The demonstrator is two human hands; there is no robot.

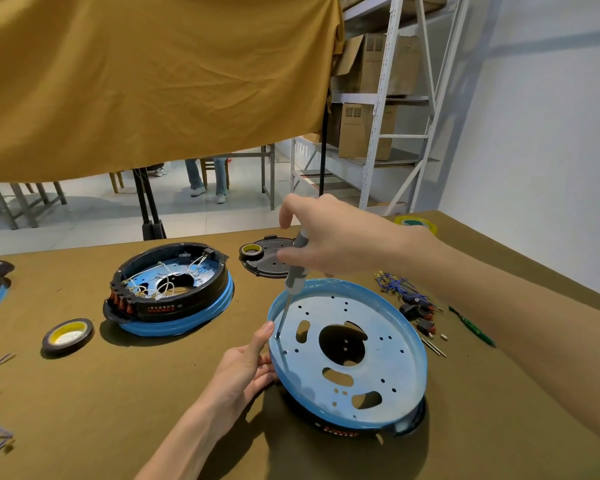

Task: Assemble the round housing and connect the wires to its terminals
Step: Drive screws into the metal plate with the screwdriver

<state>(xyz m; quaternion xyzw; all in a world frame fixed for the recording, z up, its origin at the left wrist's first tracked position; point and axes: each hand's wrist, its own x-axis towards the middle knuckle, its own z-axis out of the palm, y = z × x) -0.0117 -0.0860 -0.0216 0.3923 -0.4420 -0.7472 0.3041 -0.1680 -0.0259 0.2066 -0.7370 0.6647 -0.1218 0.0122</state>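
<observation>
Right hand (321, 237) grips screwdriver (293, 275), tip in a hole at left edge of blue plate (347, 351); left hand (246, 370) holds plate rim, near centre of table (118, 393). Step: screwing housing together. Next: remaining holes, then wires (400, 287) at far right

a round blue housing (350, 355) with a perforated metal plate lies tilted, near right; loose wires (400, 287) far right.

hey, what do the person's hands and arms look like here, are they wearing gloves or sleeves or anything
Both the left hand and the right hand are bare: no gloves, and no rings show. Both forearms are uncovered as far as the frame shows, with no sleeves, watch or wristband in view.
</observation>
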